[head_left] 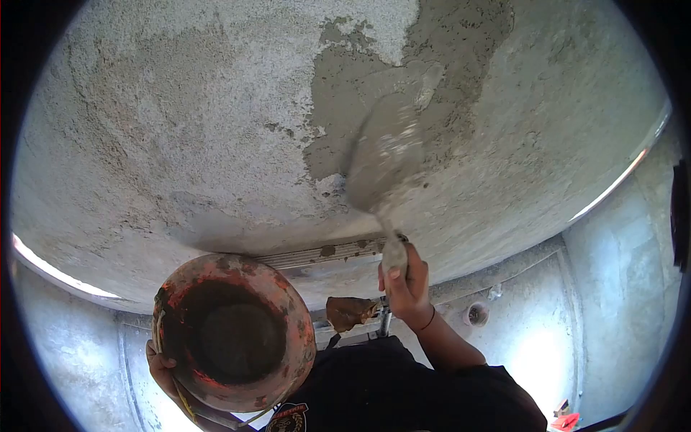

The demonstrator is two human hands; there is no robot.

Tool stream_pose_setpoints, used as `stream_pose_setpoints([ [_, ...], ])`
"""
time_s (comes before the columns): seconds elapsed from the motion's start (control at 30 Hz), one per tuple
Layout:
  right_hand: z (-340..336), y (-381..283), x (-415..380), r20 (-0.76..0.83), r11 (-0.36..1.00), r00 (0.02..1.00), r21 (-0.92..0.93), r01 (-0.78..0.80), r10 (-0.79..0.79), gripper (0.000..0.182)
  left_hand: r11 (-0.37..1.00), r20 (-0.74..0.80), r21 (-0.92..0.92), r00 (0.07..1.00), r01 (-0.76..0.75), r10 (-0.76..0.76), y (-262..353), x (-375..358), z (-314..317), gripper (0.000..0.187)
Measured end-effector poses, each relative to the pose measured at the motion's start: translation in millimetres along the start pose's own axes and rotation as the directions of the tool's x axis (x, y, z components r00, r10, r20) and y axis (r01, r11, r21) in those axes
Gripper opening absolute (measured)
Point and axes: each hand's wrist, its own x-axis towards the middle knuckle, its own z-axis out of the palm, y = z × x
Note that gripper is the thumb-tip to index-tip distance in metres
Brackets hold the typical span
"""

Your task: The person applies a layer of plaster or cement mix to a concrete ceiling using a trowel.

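My right hand [409, 288] is closed around the handle of a trowel [385, 155], whose blade is blurred by motion. The blade points away from me and overlaps a darker patch of wet mortar [338, 90] on the rough grey wall [216, 122]. At the lower left, my left hand [164, 371] grips the side of an orange, mortar-crusted bucket [301, 324], with the thumb near its rim. Grey mortar [241, 338] lies inside the bucket, which is tipped so its mouth faces the camera.
Below the wall runs a ribbed, mortar-spotted strip [324, 253]. A crumpled brown piece [350, 314] sits between the bucket and my right hand. Further right are a round hole [476, 313] in the pale surface below and a red object [566, 422] at the bottom.
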Motion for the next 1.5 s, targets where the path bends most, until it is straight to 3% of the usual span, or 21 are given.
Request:
stream_pose_setpoints([
  [0.17, 2.6, 2.5, -15.5, 0.129, 0.986, 0.992, -0.162, 0.035, -0.015, 0.055, 0.999, 0.015, -0.033, 1.0, -0.024, 0.024, -5.4, 4.6, -11.9, 0.03],
  [0.27, -2.1, 5.9, -10.3, 0.062, 0.992, 0.995, -0.102, 0.08, -0.074, 0.055, 0.998, 0.016, -0.045, 0.999, -0.036, 0.037, -5.0, 3.8, -6.2, 0.03],
  [0.33, -4.8, -10.2, 7.0, -0.08, 0.983, 0.995, 0.172, 0.066, -0.053, 0.054, 0.999, 0.016, -0.036, 0.999, -0.033, 0.034, -3.4, 1.3, -3.4, 0.029],
  [0.37, -5.9, -16.1, 14.0, -0.082, 0.983, 0.995, 0.172, 0.062, -0.049, 0.054, 0.999, 0.011, -0.037, 1.0, -0.026, 0.027, -2.3, 0.4, -1.3, 0.029],
  [0.47, -3.9, -23.7, 23.3, -0.01, 0.97, 1.0, 0.245, -0.01, 0.013, 0.049, 0.999, 0.015, -0.046, 0.999, -0.028, 0.028, -3.3, 2.8, -2.8, 0.029],
  [0.53, 12.9, -22.8, 14.4, 0.205, 0.984, 0.974, -0.13, 0.125, -0.097, 0.047, 0.998, 0.015, -0.051, 0.999, -0.039, 0.039, -3.6, 2.0, -3.7, 0.029],
  [0.57, 18.8, -23.4, 9.1, 0.204, 0.984, 0.974, -0.126, 0.125, -0.097, 0.047, 0.999, 0.003, -0.035, 0.999, -0.033, 0.034, -3.8, 0.9, -3.5, 0.029],
  [0.63, 29.2, -25.2, 2.6, 0.379, 0.985, 0.923, -0.123, 0.12, -0.065, 0.046, 0.999, -0.004, -0.021, 0.999, -0.04, 0.04, -5.5, 6.0, -8.8, 0.029],
  [0.7, 28.5, -20.0, -1.7, 0.298, 0.981, 0.947, -0.109, 0.161, -0.122, 0.047, 0.998, 0.106, -0.039, 0.993, -0.044, 0.048, -5.6, 8.7, -16.7, 0.029],
  [0.77, 23.4, -12.7, 0.1, 0.223, 0.976, 0.961, -0.104, 0.192, -0.165, 0.049, 0.999, 0.045, -0.031, 0.998, -0.04, 0.041, -5.3, 3.7, -10.6, 0.028],
  [0.83, 17.7, -6.7, 8.4, -0.013, 0.991, 0.995, 0.098, 0.096, -0.096, 0.049, 1.0, -0.017, -0.02, 1.0, -0.024, 0.024, -3.5, -0.3, -2.4, 0.027],
  [0.97, 17.1, 7.2, 12.7, 0.006, 0.999, 1.0, 0.027, 0.018, -0.018, 0.047, 0.997, 0.012, -0.066, 0.999, -0.047, 0.048, -4.7, 1.1, -1.3, 0.027],
  [1.03, 29.2, 17.0, 6.7, 0.128, 0.959, 0.986, -0.246, 0.14, -0.111, 0.046, 0.995, 0.026, -0.079, 0.998, -0.055, 0.057, -3.4, 0.9, 2.5, 0.027],
  [1.13, 28.4, 18.1, -6.4, 0.206, 0.97, 0.972, -0.193, 0.15, -0.109, 0.045, 0.996, 0.004, -0.084, 0.999, -0.043, 0.044, -3.1, 1.2, -1.3, 0.026],
  [1.2, 26.2, 23.4, -7.8, 0.226, 0.976, 0.969, -0.165, 0.141, -0.102, 0.046, 0.998, 0.207, -0.061, 0.978, -0.005, 0.017, -4.2, 9.9, -22.3, 0.029],
  [1.3, 17.5, 26.3, 3.7, 0.115, 0.987, 0.988, -0.114, 0.117, -0.104, 0.048, 0.999, 0.124, -0.047, 0.992, -0.022, 0.027, -11.2, 15.0, -36.5, 0.029],
  [1.37, 16.9, 9.8, 18.7, 0.016, 0.997, 0.997, 0.046, 0.069, -0.07, 0.048, 0.999, 0.139, -0.051, 0.99, -0.019, 0.026, -10.3, 14.4, -34.7, 0.029],
  [1.43, 22.0, 13.7, 18.1, 0.02, 0.997, 0.997, 0.043, 0.071, -0.072, 0.049, 0.998, 0.159, -0.055, 0.987, -0.017, 0.025, -10.0, 14.4, -34.5, 0.029],
  [1.5, 25.3, 25.3, 8.9, 0.211, 0.957, 0.971, -0.24, 0.161, -0.111, 0.05, 0.995, 0.212, -0.096, 0.976, -0.03, 0.05, -10.5, 14.8, -34.3, 0.028],
])
